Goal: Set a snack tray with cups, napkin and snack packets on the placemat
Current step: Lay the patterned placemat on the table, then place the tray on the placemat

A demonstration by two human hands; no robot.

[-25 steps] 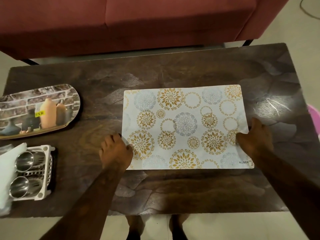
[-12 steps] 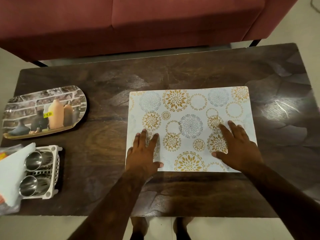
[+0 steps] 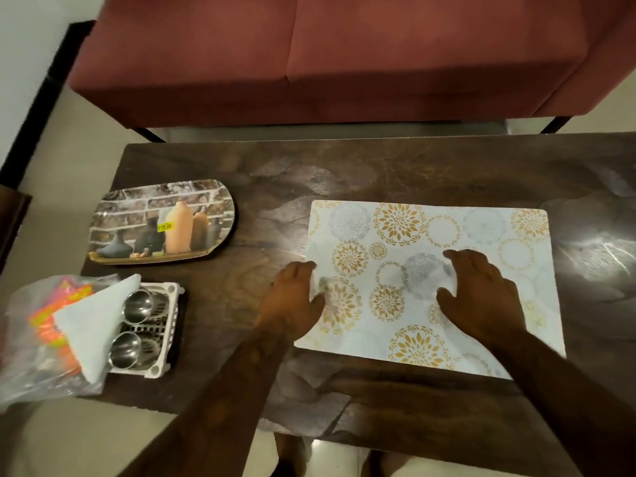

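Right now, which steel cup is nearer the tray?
The far steel cup in the white rack; the other cup lies nearer the table's front edge, farther from the tray.

placemat (image 3: 475,235): white, gold and grey floral circles, flat on dark table (image 3: 378,170), right of centre
left hand (image 3: 296,301): palm down, at placemat's left edge, fingers over the edge, holding nothing
right hand (image 3: 481,297): flat on placemat middle, fingers spread, holding nothing
tray (image 3: 161,223): printed bottles and brick wall, yellow price sticker, far left of table, well apart from placemat
cups (image 3: 137,301): two steel, lying in white plastic basket (image 3: 165,339), near-left corner
napkin (image 3: 93,325): white, overlaps basket's left side
snack packets (image 3: 55,315): orange/pink, in clear bag, left edge
sofa (image 3: 344,53): red, behind table
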